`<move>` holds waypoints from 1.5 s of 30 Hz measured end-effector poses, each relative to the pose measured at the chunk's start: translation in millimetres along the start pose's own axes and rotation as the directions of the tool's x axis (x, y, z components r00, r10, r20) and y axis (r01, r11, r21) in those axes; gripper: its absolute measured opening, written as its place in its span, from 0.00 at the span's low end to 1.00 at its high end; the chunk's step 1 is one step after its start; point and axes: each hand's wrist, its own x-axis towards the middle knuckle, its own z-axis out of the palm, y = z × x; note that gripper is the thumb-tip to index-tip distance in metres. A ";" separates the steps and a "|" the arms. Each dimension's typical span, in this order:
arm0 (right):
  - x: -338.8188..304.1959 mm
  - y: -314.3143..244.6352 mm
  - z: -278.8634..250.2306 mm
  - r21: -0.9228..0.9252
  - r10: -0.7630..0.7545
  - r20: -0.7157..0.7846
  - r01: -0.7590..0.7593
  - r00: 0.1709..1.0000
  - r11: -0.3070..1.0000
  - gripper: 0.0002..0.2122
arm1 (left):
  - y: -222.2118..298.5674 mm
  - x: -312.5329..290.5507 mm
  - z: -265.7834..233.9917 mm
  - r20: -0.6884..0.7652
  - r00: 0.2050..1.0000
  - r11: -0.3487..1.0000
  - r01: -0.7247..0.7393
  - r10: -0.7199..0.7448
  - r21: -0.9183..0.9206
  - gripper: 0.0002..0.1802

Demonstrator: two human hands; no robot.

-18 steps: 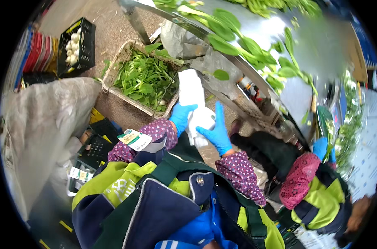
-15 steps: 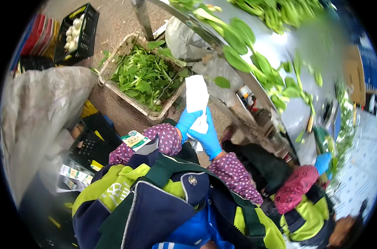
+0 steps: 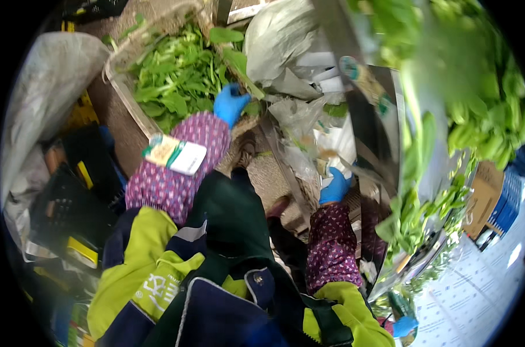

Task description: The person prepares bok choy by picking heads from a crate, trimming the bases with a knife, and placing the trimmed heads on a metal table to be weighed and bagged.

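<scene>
My left hand (image 3: 231, 105), in a blue glove, is curled at the right edge of a pale crate (image 3: 126, 99) full of loose green leaves (image 3: 178, 75). What its fingers hold, if anything, is hidden. My right hand (image 3: 335, 186), gloved in blue too, reaches in below the table's edge, its fingers bent beside a white sheet-like piece (image 3: 339, 140) and crumpled clear plastic (image 3: 297, 124). Whether it grips the white piece I cannot make out. A sticker label (image 3: 172, 154) clings to my left sleeve.
Leafy greens (image 3: 413, 225) lie on the metal table to the right. A white sack (image 3: 280, 46) stands behind the shelf. Black crates (image 3: 80, 191) and a large pale bag (image 3: 48, 104) are on the left. A co-worker's gloved hand (image 3: 404, 327) shows at lower right.
My hands have parted from the folded white paper they held together. The left has moved to the crate's edge, the right down and right under the table. The view has shifted closer to the table.
</scene>
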 end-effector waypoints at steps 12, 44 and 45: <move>122.9 7.8 62.8 -0.430 -0.526 0.131 0.526 0.841 0.734 0.30 | 43.5 97.5 54.4 0.286 0.898 0.851 -0.418 0.334 0.319 0.25; 8.6 -65.4 131.0 -0.334 -0.529 0.159 0.550 0.834 0.766 0.08 | 74.4 -49.2 -32.1 0.204 0.962 0.890 -0.073 0.182 -0.449 0.26; 19.0 -68.2 125.4 -0.394 -0.334 0.144 0.364 0.932 0.844 0.09 | 72.7 -50.0 -31.3 0.189 0.964 0.886 -0.080 0.185 -0.456 0.26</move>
